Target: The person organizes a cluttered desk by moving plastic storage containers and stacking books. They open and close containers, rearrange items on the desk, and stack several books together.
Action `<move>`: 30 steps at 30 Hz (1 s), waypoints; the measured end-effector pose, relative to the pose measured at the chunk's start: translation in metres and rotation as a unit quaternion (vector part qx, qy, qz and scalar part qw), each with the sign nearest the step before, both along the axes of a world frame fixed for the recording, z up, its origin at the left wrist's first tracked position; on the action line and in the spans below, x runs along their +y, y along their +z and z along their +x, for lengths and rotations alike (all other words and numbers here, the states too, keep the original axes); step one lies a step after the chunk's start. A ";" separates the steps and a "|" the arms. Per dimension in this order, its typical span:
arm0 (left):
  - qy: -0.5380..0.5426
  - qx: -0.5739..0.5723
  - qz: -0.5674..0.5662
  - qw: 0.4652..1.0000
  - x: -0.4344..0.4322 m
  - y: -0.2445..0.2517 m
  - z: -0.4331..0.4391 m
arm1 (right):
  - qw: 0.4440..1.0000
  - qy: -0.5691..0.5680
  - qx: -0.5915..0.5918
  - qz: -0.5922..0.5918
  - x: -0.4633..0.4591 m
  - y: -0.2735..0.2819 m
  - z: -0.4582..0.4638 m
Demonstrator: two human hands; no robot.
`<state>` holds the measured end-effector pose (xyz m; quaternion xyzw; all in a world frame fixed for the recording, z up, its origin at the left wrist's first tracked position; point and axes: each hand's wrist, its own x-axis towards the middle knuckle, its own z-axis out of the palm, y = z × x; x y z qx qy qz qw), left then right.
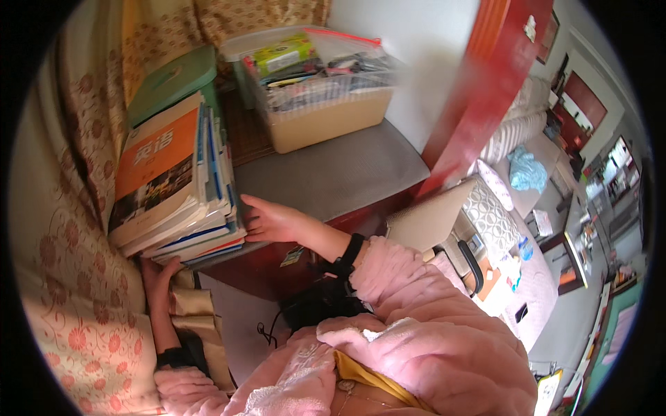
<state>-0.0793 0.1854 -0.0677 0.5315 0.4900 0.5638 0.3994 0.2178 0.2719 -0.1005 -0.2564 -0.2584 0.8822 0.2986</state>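
Note:
A tall stack of books and magazines [171, 177] lies at the left end of a grey-covered cabinet top [333, 177], its top cover orange and white with printed writing. My left hand [158, 273] is at the stack's near lower corner, thumb against the lower edge; its other fingers are mostly hidden by the books and curtain. On the right side of the stack, my right hand [273, 221] rests with fingertips at the lower books and the thumb spread away. Whether the right fingertips press on the books is hard to tell.
Behind the stack stands a green lidded bin [174, 78]. A clear plastic box [328, 104] full of small items sits farther right. A patterned curtain [78, 291] hangs along the left. A red wooden post [478, 88] rises at the right, with an open cardboard box [432, 218] below.

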 end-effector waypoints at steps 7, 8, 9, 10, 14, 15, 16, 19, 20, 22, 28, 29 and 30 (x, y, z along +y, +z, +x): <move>-0.002 -0.011 0.027 1.000 0.003 -0.004 -0.004 | 0.976 -0.163 -0.029 0.139 0.028 0.023 0.095; 0.000 -0.004 0.027 1.000 0.003 -0.005 -0.005 | 0.967 -0.205 0.016 0.150 0.035 0.033 0.118; 0.009 -0.001 0.018 1.000 0.002 -0.006 -0.006 | 0.949 -0.279 0.036 0.139 0.043 0.042 0.139; 0.007 -0.009 0.018 1.000 0.002 -0.007 -0.007 | 0.939 -0.308 0.074 0.131 0.050 0.050 0.158; -0.013 -0.022 0.038 0.999 0.005 -0.014 -0.009 | 0.894 -0.422 0.109 0.105 0.071 0.074 0.209; 0.007 0.008 0.013 1.000 0.006 -0.014 -0.010 | 0.891 -0.425 0.113 0.111 0.074 0.077 0.217; 0.013 0.024 0.005 1.000 0.007 -0.012 -0.009 | 0.887 -0.431 0.117 0.117 0.077 0.079 0.224; 0.016 0.075 0.024 0.997 -0.002 0.008 -0.002 | 0.876 -0.455 0.111 0.117 0.085 0.082 0.244; 0.030 0.091 -0.003 0.995 -0.006 0.018 0.004 | 0.872 -0.460 0.109 0.125 0.088 0.081 0.252; 0.004 0.328 -0.080 0.941 -0.029 0.052 0.015 | 0.866 -0.468 0.114 0.134 0.094 0.079 0.272; -0.193 0.456 -0.043 0.868 -0.060 0.119 0.116 | 0.851 -0.474 -0.010 0.226 0.129 0.067 0.319; -0.226 0.417 -0.031 0.880 -0.051 0.126 0.135 | 0.855 -0.465 -0.039 0.229 0.136 0.066 0.323; -0.265 0.364 -0.003 0.893 -0.039 0.131 0.153 | 0.850 -0.465 -0.058 0.240 0.139 0.063 0.327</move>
